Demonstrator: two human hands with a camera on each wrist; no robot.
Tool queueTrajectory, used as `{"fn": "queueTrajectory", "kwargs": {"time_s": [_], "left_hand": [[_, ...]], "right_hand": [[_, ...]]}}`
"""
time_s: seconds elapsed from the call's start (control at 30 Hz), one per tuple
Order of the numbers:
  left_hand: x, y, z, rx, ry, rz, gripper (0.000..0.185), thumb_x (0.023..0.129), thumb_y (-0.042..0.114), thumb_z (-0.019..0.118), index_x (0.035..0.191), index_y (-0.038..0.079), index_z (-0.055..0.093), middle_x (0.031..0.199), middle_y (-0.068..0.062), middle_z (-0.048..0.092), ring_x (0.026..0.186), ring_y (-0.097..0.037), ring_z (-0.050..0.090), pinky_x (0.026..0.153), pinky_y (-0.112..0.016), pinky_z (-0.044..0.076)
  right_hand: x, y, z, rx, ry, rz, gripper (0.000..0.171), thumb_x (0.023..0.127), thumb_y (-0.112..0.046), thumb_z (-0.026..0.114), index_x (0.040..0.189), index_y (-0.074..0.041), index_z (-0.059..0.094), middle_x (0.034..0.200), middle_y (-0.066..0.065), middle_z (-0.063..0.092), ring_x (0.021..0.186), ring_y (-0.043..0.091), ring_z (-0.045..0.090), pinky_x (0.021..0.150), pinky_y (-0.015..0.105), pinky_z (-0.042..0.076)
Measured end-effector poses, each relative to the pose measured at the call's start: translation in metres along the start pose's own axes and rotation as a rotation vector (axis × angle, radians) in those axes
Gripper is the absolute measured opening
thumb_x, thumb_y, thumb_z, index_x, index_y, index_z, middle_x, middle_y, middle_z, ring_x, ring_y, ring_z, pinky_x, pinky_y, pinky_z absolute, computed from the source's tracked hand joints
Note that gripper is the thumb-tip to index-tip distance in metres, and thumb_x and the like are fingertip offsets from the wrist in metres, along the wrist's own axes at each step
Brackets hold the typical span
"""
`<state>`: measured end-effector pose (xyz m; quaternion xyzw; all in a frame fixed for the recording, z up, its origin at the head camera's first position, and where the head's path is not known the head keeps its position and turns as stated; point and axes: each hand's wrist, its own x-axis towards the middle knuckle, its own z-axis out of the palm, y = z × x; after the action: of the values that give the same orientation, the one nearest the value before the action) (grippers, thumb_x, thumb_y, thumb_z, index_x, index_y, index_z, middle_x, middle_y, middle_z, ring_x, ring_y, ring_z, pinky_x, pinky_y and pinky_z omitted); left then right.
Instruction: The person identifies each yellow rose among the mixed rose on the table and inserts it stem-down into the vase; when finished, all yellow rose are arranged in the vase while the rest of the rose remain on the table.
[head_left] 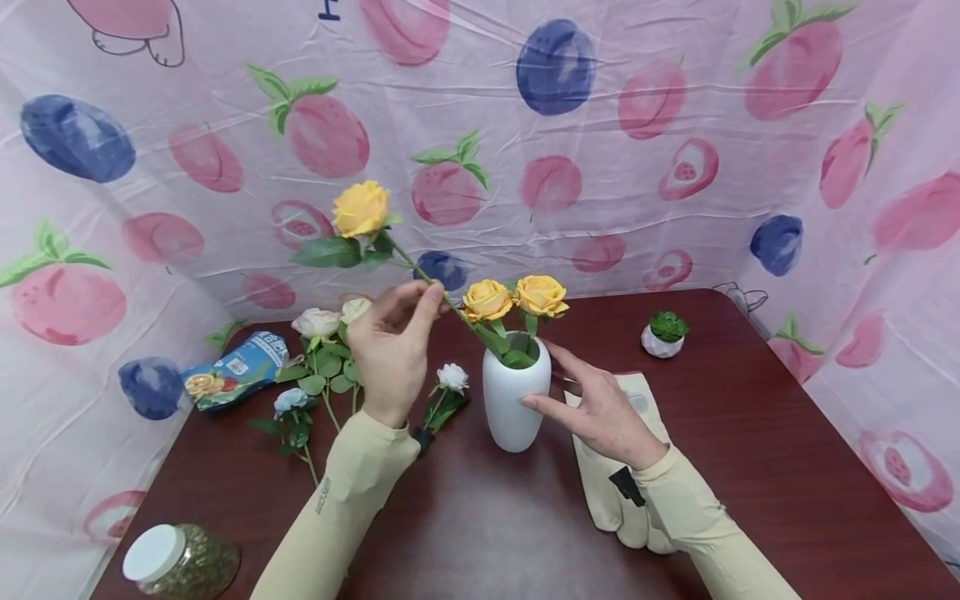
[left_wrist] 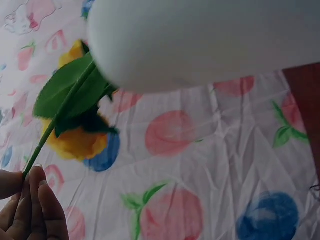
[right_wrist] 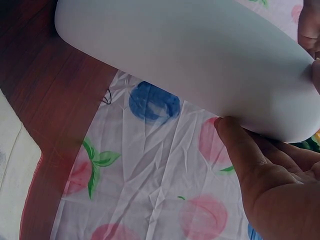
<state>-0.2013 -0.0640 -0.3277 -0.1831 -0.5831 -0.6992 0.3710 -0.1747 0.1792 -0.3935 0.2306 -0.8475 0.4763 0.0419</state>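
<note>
A white vase (head_left: 513, 400) stands mid-table with two yellow roses (head_left: 513, 297) in it. My left hand (head_left: 397, 342) pinches the green stem (head_left: 420, 271) of a third yellow rose (head_left: 361, 208), whose lower end slants down into the vase mouth. In the left wrist view the fingers (left_wrist: 30, 200) pinch the stem (left_wrist: 50, 130) below the vase (left_wrist: 200, 40). My right hand (head_left: 592, 404) rests against the vase's right side with straight fingers; the thumb (right_wrist: 235, 145) touches the vase wall (right_wrist: 190, 55).
Several white and pale roses (head_left: 322, 350) lie on the dark wooden table (head_left: 750, 450) at left, by a blue packet (head_left: 236, 371). A lidded jar (head_left: 180, 562) sits front left, cream gloves (head_left: 615, 492) under my right wrist, and a small potted succulent (head_left: 663, 333) back right. Fruit-print cloth (head_left: 600, 167) surrounds the table.
</note>
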Motion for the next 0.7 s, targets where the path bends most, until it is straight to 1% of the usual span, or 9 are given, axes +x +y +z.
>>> {"fn": "queueTrajectory", "kwargs": {"time_s": [0.07, 0.17, 0.23, 0.3, 0.37, 0.43, 0.5, 0.6, 0.7], "left_hand": [[-0.007, -0.004, 0.002, 0.015, -0.031, -0.037, 0.012, 0.089, -0.004, 0.076, 0.096, -0.014, 0.073, 0.087, -0.020, 0.077, 0.073, -0.014, 0.073, 0.074, -0.031, 0.063], [-0.017, -0.010, 0.005, 0.065, -0.078, -0.087, 0.012, 0.091, 0.000, 0.076, 0.098, -0.009, 0.075, 0.087, -0.025, 0.075, 0.073, -0.020, 0.074, 0.074, -0.031, 0.063], [-0.022, -0.012, 0.006, 0.098, -0.105, -0.112, 0.012, 0.091, 0.004, 0.078, 0.098, -0.005, 0.077, 0.087, -0.023, 0.076, 0.074, -0.026, 0.075, 0.074, -0.030, 0.063], [-0.026, -0.015, 0.007, 0.142, -0.137, -0.132, 0.012, 0.092, 0.010, 0.078, 0.098, -0.001, 0.079, 0.088, -0.018, 0.077, 0.076, -0.029, 0.075, 0.072, -0.028, 0.061], [-0.029, -0.018, 0.008, 0.176, -0.170, -0.151, 0.013, 0.092, 0.015, 0.079, 0.099, 0.003, 0.080, 0.089, -0.014, 0.078, 0.079, -0.027, 0.076, 0.071, -0.027, 0.059], [-0.032, -0.022, 0.008, 0.211, -0.201, -0.168, 0.014, 0.092, 0.019, 0.080, 0.100, 0.007, 0.081, 0.091, -0.009, 0.079, 0.082, -0.021, 0.075, 0.070, -0.026, 0.057], [-0.034, -0.026, 0.008, 0.238, -0.229, -0.190, 0.015, 0.091, 0.022, 0.081, 0.099, 0.010, 0.081, 0.093, -0.006, 0.079, 0.084, -0.015, 0.074, 0.071, -0.026, 0.056], [-0.038, -0.031, 0.009, 0.252, -0.260, -0.227, 0.012, 0.090, 0.021, 0.082, 0.097, 0.011, 0.082, 0.095, -0.003, 0.078, 0.087, -0.013, 0.070, 0.075, -0.026, 0.056], [-0.039, -0.033, 0.010, 0.246, -0.267, -0.267, 0.011, 0.091, 0.022, 0.081, 0.097, 0.012, 0.082, 0.096, -0.003, 0.077, 0.086, -0.014, 0.068, 0.076, -0.028, 0.056]], "right_hand": [[0.000, 0.000, 0.000, 0.000, 0.001, 0.001, 0.076, 0.090, -0.031, 0.081, 0.155, -0.016, 0.044, 0.149, 0.004, 0.057, 0.127, 0.023, 0.063, 0.102, 0.044, 0.054], [0.001, 0.000, 0.000, -0.004, 0.001, 0.006, 0.076, 0.090, -0.032, 0.081, 0.155, -0.017, 0.044, 0.149, 0.005, 0.056, 0.129, 0.023, 0.062, 0.102, 0.045, 0.054], [0.001, 0.000, 0.000, -0.005, 0.001, 0.008, 0.077, 0.090, -0.033, 0.081, 0.156, -0.018, 0.044, 0.150, 0.005, 0.056, 0.129, 0.023, 0.062, 0.101, 0.045, 0.055], [0.001, -0.001, -0.001, -0.008, 0.004, 0.007, 0.078, 0.090, -0.033, 0.082, 0.156, -0.018, 0.043, 0.150, 0.005, 0.055, 0.129, 0.025, 0.062, 0.101, 0.046, 0.055], [0.001, -0.001, -0.001, -0.010, 0.008, 0.004, 0.078, 0.090, -0.032, 0.082, 0.156, -0.018, 0.043, 0.151, 0.006, 0.055, 0.129, 0.025, 0.062, 0.101, 0.046, 0.055], [0.001, -0.001, -0.001, -0.011, 0.013, -0.001, 0.078, 0.090, -0.032, 0.082, 0.156, -0.018, 0.044, 0.150, 0.005, 0.056, 0.129, 0.024, 0.063, 0.100, 0.046, 0.055], [0.001, -0.001, -0.001, -0.011, 0.016, -0.007, 0.077, 0.090, -0.031, 0.082, 0.156, -0.018, 0.045, 0.150, 0.005, 0.056, 0.129, 0.024, 0.063, 0.100, 0.045, 0.056], [0.001, -0.001, -0.001, -0.013, 0.015, -0.009, 0.076, 0.089, -0.032, 0.082, 0.155, -0.020, 0.045, 0.149, 0.003, 0.057, 0.128, 0.022, 0.063, 0.099, 0.045, 0.056], [0.001, -0.001, 0.000, -0.015, 0.011, -0.007, 0.076, 0.089, -0.032, 0.082, 0.155, -0.020, 0.046, 0.149, 0.004, 0.057, 0.129, 0.023, 0.063, 0.099, 0.046, 0.056]]}}
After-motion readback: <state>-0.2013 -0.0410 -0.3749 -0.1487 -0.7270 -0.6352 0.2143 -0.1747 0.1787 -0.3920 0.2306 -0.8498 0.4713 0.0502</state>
